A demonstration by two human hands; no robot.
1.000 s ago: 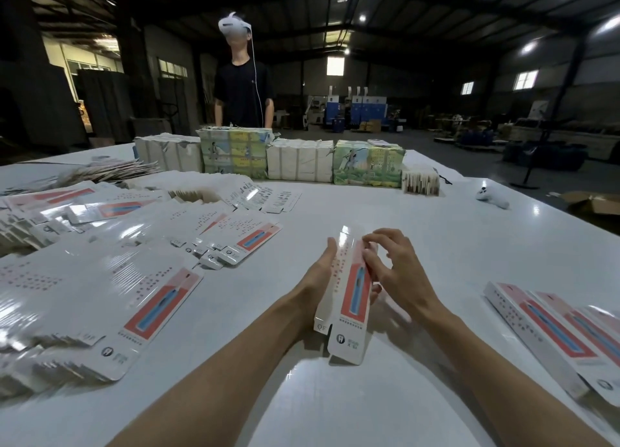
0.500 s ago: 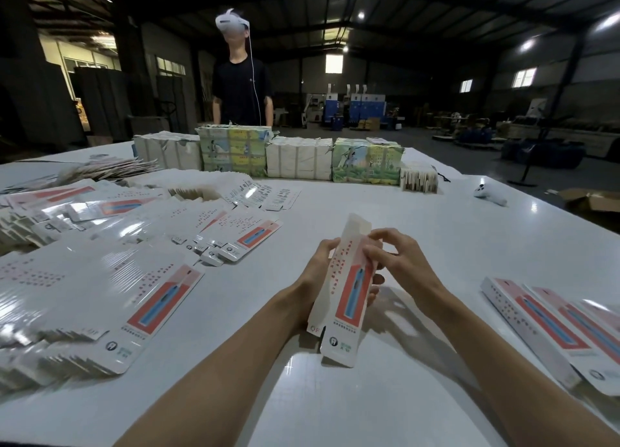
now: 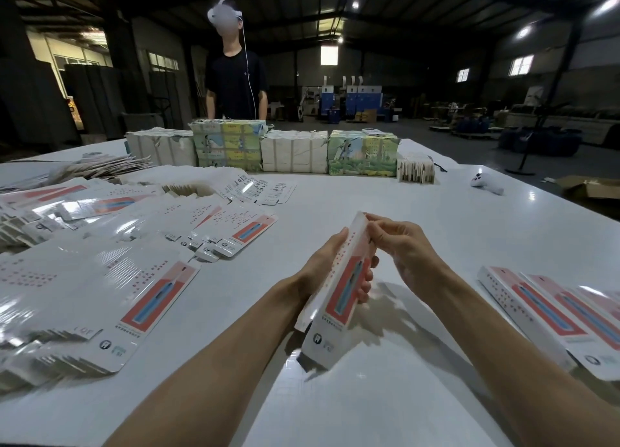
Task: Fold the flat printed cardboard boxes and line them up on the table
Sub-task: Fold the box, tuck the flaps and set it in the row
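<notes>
Left hand point(image 3: 322, 262): wrapped round the printed box point(image 3: 345, 290) from its left side, thumb along the near face, fingertips point(image 3: 365, 284) showing past the right edge. A firm, closed hold.

Right hand point(image 3: 404, 250): fingers curled, pinching the far top end of the same box between thumb and forefinger.

Printed box: one piece, white with a red panel and a blue item pictured on it. Held over the middle of the table point(image 3: 385, 406), nearer the front edge, tilted with its far end raised. The low end sits close to the surface; whether it touches cannot be told.

Folded boxes point(image 3: 550, 312): several of the same print, lying side by side at the right edge, well apart from the hands.

Flat boxes point(image 3: 110, 289): a large fanned spread, unfolded and glossy, covering the left side from the front edge back toward the far left corner.

Wrapped bundles point(image 3: 295, 153): a row along the far edge, plain white ones alternating with green-and-yellow picture-printed ones; a smaller stack point(image 3: 415, 170) just beside the right end.

White controller point(image 3: 486, 185): alone near the far right corner.

Person point(image 3: 236, 84): standing behind the far edge, dark shirt, white headset, a cable hanging down the front.

Open carton point(image 3: 592, 186): on the floor beyond the right edge.
</notes>
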